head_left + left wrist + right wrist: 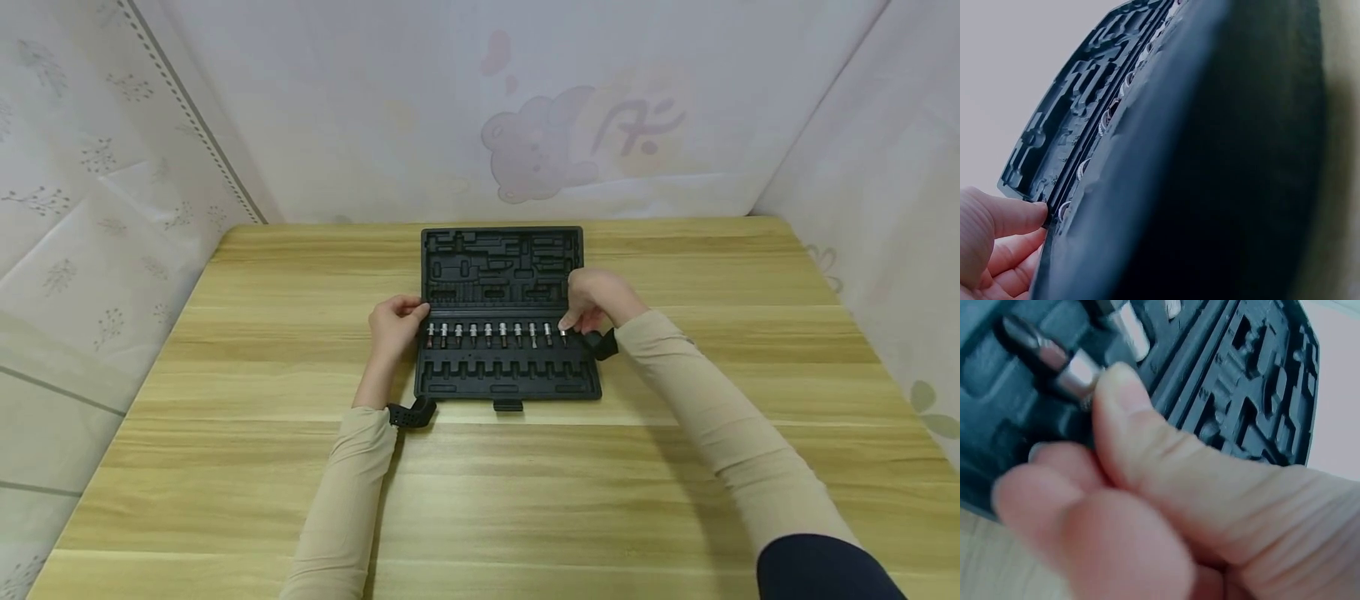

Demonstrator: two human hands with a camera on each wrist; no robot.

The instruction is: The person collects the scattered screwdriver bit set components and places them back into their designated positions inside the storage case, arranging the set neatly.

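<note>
A black tool case [507, 387] lies unfolded on the table, with a row of silver bit sockets [488, 330] across its lower half. At its left edge, near the hinge, my left hand [395, 325] grips the case, thumb [1019, 215] on top and fingers partly hidden behind the rim. My right hand [600, 296] is at the rightmost bit socket [1079, 374]. The right thumb [1119, 394] presses on that socket's silver end, and the other fingers curl in beneath. The socket's dark bit end lies in its moulded slot.
The case's lid [502, 267] lies back toward the wall, its moulded recesses showing. A latch [507, 406] sticks out at the case's front edge. Wood-grain table [525, 500] surrounds the case, and patterned cloth [360, 108] hangs behind the table and at both sides.
</note>
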